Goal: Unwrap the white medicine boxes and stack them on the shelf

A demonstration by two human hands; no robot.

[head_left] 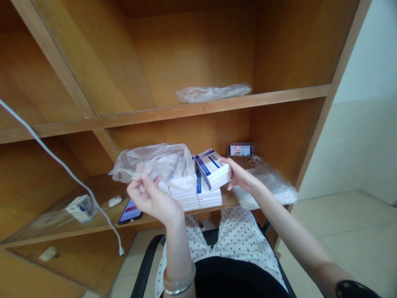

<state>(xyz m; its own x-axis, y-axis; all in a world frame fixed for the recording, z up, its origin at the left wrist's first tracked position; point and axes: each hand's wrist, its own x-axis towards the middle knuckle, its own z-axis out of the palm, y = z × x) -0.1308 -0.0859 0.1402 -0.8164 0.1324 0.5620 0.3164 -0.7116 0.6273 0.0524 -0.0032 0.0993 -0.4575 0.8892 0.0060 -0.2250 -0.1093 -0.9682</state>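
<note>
My left hand (153, 198) pinches the edge of a clear plastic bag (155, 161) that lies over part of a stack of flat white boxes (186, 200). Fingers of my right hand (237, 174) wrap the right side of a small pile of white and blue boxes (212, 167), held tilted above the stack. Below that pile, more white and blue boxes (208, 196) sit at the shelf's front edge. The bag hides what lies behind it.
Folded plastic bags (263, 188) lie at the right, and another plastic bag (214, 93) rests on the upper shelf. A propped phone (240, 150) stands behind. Leftward are a second phone (130, 211), a white earphone case (115, 201), a small carton (82, 208) and a hanging white cable (66, 165).
</note>
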